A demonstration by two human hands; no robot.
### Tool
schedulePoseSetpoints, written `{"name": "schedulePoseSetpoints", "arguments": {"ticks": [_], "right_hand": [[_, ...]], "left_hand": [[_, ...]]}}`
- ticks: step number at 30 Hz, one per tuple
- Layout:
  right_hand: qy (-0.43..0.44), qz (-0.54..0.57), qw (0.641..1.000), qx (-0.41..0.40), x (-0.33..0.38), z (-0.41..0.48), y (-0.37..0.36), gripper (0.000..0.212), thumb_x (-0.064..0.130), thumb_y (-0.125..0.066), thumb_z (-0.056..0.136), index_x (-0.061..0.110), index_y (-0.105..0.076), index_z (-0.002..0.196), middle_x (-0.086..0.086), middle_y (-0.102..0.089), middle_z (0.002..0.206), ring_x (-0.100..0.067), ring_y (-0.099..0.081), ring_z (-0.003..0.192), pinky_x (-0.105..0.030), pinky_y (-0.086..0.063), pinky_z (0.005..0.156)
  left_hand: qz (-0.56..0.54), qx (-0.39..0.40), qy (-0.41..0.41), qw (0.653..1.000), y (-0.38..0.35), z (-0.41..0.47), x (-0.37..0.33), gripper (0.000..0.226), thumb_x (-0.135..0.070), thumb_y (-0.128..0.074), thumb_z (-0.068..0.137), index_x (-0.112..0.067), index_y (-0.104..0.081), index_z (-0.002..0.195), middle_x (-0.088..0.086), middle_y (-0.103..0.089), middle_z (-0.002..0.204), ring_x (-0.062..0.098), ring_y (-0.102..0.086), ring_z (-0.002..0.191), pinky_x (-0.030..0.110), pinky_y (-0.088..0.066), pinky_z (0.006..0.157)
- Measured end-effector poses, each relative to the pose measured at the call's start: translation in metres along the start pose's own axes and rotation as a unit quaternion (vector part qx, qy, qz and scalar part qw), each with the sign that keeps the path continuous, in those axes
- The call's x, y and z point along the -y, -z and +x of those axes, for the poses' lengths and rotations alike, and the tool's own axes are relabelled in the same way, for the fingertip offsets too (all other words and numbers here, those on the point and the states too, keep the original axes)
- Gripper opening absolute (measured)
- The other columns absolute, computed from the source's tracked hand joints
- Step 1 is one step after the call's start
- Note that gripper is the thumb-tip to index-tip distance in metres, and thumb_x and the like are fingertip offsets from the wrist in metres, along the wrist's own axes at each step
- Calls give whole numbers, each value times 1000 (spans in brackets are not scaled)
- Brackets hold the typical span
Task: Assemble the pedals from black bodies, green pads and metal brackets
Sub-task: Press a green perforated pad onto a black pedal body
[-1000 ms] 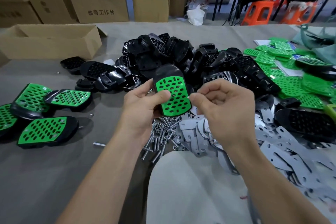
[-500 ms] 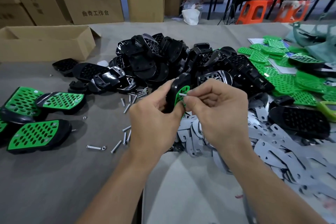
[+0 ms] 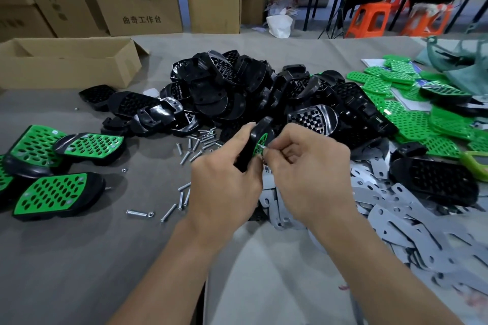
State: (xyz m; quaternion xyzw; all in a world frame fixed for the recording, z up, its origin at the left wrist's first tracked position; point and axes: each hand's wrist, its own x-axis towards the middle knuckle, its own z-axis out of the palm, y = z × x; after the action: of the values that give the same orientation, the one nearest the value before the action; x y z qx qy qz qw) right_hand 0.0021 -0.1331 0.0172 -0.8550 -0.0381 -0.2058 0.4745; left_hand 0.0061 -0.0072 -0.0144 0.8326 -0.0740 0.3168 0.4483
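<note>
Turned edge-on since a second ago, when its green face looked straight at the camera, the pedal (image 3: 250, 149) now stands upright between the hands. The left grip (image 3: 224, 185) has rolled over it, so the back of the hand faces up. That left grip grasps the pedal's black body from the left, fingers curled round its edge. The green pad (image 3: 261, 140) fitted to it faces right. The right grip (image 3: 309, 171) pinches a small screw (image 3: 261, 147) between thumb and forefinger, with its tip at the pad's face; whether it sits in a hole cannot be told.

Loose screws (image 3: 196, 146) lie scattered just left of the hands, toward the middle of the worktop (image 3: 79, 258). Grey metal brackets (image 3: 396, 219) lie below the hands and spread toward the near right corner. Behind the hands, a heap of black bodies (image 3: 237, 95) fills the middle. Green pads (image 3: 412, 119) are piled toward the far right edge. Four finished pedals (image 3: 52, 192) lie at the left edge, and an open cardboard box (image 3: 68, 66) sits at the far left corner.
</note>
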Motion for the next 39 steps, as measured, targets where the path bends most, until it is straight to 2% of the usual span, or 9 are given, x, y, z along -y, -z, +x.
{"name": "schedulePoseSetpoints", "arguments": {"ticks": [3, 7, 12, 17, 21, 26, 31, 34, 39], "right_hand": [[-14, 4, 1000, -5, 2, -4, -8, 15, 13, -69, 81, 21, -61, 72, 7, -62, 54, -15, -56, 46, -33, -50, 50], [-163, 254, 953, 35, 0, 2, -2, 25, -4, -69, 81, 12, -62, 62, -9, -63, 52, -20, -53, 39, -31, -42, 45], [-16, 7, 1000, 17, -2, -2, -6, 19, 6, -67, 83, 19, -59, 71, 5, -60, 52, -12, -49, 43, -29, -41, 48], [-129, 237, 961, 60, 0, 3, 5, 25, -8, -66, 83, 9, -62, 66, -8, -62, 53, -16, -49, 39, -27, -41, 43], [28, -28, 999, 15, -1, -5, -6, 17, 11, -65, 85, 21, -56, 76, 8, -61, 59, -15, -53, 50, -25, -42, 48], [-66, 183, 976, 98, -6, 10, 7, 20, 7, -81, 78, 16, -66, 69, -3, -66, 53, -12, -56, 41, -22, -43, 45], [-19, 115, 993, -13, -13, 13, 11, 47, 37, -92, 58, 32, -62, 93, 7, -66, 86, -3, -60, 76, -19, -48, 64], [17, 148, 985, 86, -15, 18, 15, 62, 33, -87, 65, 38, -62, 122, 15, -64, 119, -5, -60, 113, -22, -51, 88], [51, 280, 942, 179, -21, 26, 23, 47, 13, -86, 70, 18, -72, 115, -2, -72, 106, -22, -69, 103, -38, -56, 87]], "left_hand": [[-11, -2, 11, 1000, 1, 1, 1, 53, -9, -81, 81, -26, -72, 131, -10, -76, 78, 4, -64, 64, 9, -49, 67], [-7, -2, 15, 1000, 2, 0, -2, 51, -20, -74, 81, -30, -71, 132, -3, -76, 74, 17, -69, 63, 27, -54, 67], [-24, 44, 57, 997, 2, 2, -1, 52, -16, -77, 82, -35, -71, 130, -8, -76, 78, 17, -72, 71, 33, -56, 72], [-13, 35, 32, 999, 4, 2, -6, 49, -26, -71, 83, -35, -71, 130, -7, -76, 78, 15, -70, 66, 30, -56, 69], [-34, 50, 37, 998, 5, 2, -8, 46, -25, -69, 83, -38, -72, 128, -13, -77, 85, 6, -70, 73, 25, -55, 73], [-111, 70, 78, 988, 5, 7, -7, 52, -10, -67, 78, -45, -74, 117, -23, -77, 89, 4, -75, 85, 27, -61, 76], [-258, 82, 108, 957, 4, 13, -9, 58, 4, -68, 73, -40, -79, 109, -10, -80, 97, 11, -77, 92, 23, -60, 76], [-289, 89, 108, 947, 5, 15, -9, 58, 5, -67, 72, -38, -80, 108, -5, -81, 97, 16, -77, 93, 25, -60, 75], [-279, 117, 93, 948, 10, 15, -14, 52, -3, -76, 69, -37, -80, 108, -3, -81, 96, 21, -77, 92, 39, -63, 81]]}}
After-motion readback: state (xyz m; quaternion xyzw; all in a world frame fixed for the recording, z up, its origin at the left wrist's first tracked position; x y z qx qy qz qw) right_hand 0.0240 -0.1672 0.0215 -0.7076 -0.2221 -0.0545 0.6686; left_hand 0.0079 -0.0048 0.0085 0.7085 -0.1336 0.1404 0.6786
